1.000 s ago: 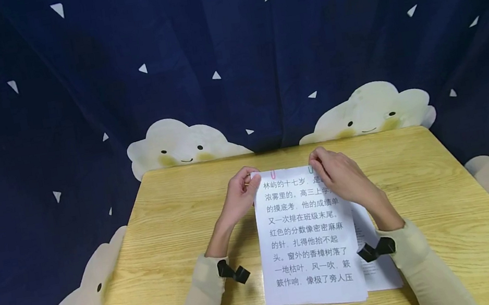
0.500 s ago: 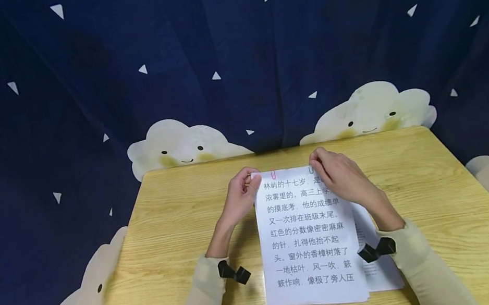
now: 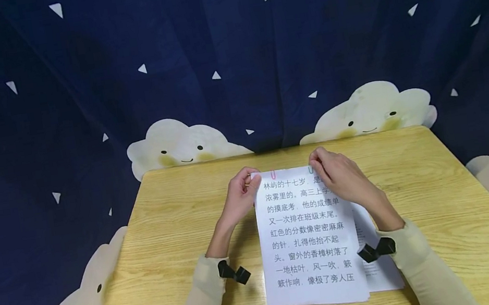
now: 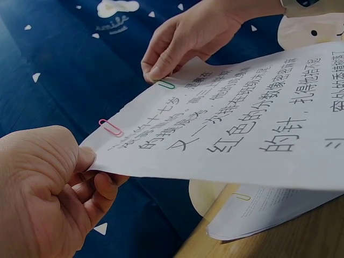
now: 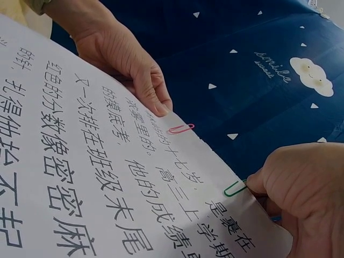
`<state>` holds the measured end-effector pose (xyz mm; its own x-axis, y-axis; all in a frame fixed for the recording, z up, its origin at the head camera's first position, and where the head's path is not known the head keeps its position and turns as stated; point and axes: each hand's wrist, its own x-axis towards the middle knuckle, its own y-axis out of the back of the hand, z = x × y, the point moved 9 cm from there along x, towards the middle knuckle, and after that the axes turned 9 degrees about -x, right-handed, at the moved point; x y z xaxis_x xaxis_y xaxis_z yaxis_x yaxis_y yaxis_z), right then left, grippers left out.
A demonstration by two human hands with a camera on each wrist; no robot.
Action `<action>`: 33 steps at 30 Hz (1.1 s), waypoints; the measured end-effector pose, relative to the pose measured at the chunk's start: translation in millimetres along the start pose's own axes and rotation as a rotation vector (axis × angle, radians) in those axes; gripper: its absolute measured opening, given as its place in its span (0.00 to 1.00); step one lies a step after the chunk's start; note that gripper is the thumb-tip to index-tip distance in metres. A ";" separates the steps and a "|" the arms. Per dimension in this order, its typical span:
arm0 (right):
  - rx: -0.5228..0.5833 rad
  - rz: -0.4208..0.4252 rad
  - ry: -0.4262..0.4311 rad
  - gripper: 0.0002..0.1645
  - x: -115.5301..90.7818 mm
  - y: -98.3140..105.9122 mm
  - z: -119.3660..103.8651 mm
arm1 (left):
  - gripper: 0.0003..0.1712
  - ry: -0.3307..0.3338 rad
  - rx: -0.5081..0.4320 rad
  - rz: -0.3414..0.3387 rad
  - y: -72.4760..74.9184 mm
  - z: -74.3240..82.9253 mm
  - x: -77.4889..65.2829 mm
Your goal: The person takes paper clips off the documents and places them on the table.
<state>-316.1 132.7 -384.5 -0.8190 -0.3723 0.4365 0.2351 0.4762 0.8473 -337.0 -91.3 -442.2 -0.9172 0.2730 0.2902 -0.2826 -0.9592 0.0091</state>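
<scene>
In the head view, printed sheets of paper (image 3: 315,295) with large Chinese characters are held up over the table. My left hand (image 3: 238,199) pinches their top left corner between thumb and fingers. Farther along the same edge, my right hand (image 3: 345,175) pinches the paper close to a green paper clip (image 5: 235,188). A pink paper clip (image 4: 110,127) sits on the top edge nearer the left hand. By the right fingers in the right wrist view shows a small blue bit (image 5: 276,219), too hidden to name.
Under the held sheets, another printed paper (image 3: 383,274) with small text lies on the wooden table (image 3: 179,225). It bears a yellow paper clip (image 4: 243,196). A dark blue curtain (image 3: 191,49) with white triangles and clouds hangs behind the table.
</scene>
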 end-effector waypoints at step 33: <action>0.018 -0.018 -0.025 0.08 -0.1 -2.3 1.1 | 0.11 -0.004 0.000 0.005 1.9 -2.4 -0.2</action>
<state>-317.2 132.5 -386.7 -0.8359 -0.3610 0.4134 0.2112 0.4836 0.8494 -338.1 -93.0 -444.6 -0.9173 0.2679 0.2944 -0.2781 -0.9605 0.0076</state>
